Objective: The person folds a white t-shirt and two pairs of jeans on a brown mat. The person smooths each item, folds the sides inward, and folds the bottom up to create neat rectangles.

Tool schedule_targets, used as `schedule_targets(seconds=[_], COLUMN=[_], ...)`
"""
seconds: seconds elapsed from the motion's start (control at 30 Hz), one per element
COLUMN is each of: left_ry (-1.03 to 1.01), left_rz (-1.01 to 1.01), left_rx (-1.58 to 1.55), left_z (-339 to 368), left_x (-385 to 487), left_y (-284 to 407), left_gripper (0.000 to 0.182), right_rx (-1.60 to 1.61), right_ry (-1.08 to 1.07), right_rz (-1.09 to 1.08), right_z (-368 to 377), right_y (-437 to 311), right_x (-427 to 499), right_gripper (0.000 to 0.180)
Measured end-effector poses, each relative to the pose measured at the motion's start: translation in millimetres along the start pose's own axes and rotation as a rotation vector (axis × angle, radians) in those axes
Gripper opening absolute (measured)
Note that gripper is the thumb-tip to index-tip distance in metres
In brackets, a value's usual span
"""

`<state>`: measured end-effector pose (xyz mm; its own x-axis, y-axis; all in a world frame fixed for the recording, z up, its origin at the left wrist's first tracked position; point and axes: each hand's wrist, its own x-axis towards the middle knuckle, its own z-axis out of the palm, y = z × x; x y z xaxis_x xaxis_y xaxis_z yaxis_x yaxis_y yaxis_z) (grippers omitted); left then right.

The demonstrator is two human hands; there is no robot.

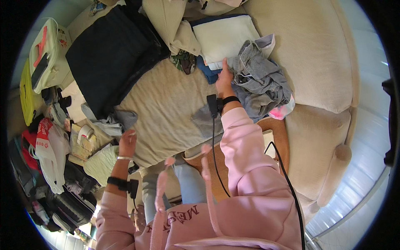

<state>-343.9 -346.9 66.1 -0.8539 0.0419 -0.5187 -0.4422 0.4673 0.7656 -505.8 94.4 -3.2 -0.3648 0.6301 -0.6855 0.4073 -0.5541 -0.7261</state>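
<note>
My right hand (225, 78) reaches to the left edge of a crumpled grey garment (259, 78), its thumb pointing up near folded white cloth (226, 36); its other fingers are hidden, so its grip is unclear. Dark blue fabric (210, 72) lies beneath the white cloth. My left hand (127, 142) is just below a small grey knitted piece (125, 118) on the beige blanket (165, 103); whether it touches that piece or holds anything cannot be told. A large black folded cloth (115, 53) lies above it.
A beige sofa (312, 56) runs along the right, with a brown woven bag (281, 137) beside my right arm. At left are a white plastic bag (51, 150), a white container (59, 68) and a light green cloth (101, 164). A black cable (290, 187) trails by my right sleeve.
</note>
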Motion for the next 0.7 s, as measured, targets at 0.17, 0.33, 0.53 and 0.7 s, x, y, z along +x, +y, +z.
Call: schedule_targets(seconds=[0.17, 0.33, 0.53, 0.7], left_ry=[-0.088, -0.314, -0.270, -0.057], left_rz=[-0.331, -0.422, -0.321, -0.201], left_rx=[-0.412, -0.605, -0.681, -0.536], left_z=[94, 173, 230, 272], left_x=[71, 136, 197, 217], left_y=[51, 126, 166, 165], left_gripper=[0.024, 0.031, 0.028, 0.040], right_rx=[0.317, 0.447, 0.414, 0.543], right_ry=[-0.159, -0.572, -0.429, -0.532], right_rz=[0.271, 0.320, 0.119, -0.020], right_z=[10, -2, 9, -1], right_y=[-36, -74, -64, -66], right_x=[3, 1, 18, 23], right_gripper=[0.061, 0.062, 0.041, 0.040])
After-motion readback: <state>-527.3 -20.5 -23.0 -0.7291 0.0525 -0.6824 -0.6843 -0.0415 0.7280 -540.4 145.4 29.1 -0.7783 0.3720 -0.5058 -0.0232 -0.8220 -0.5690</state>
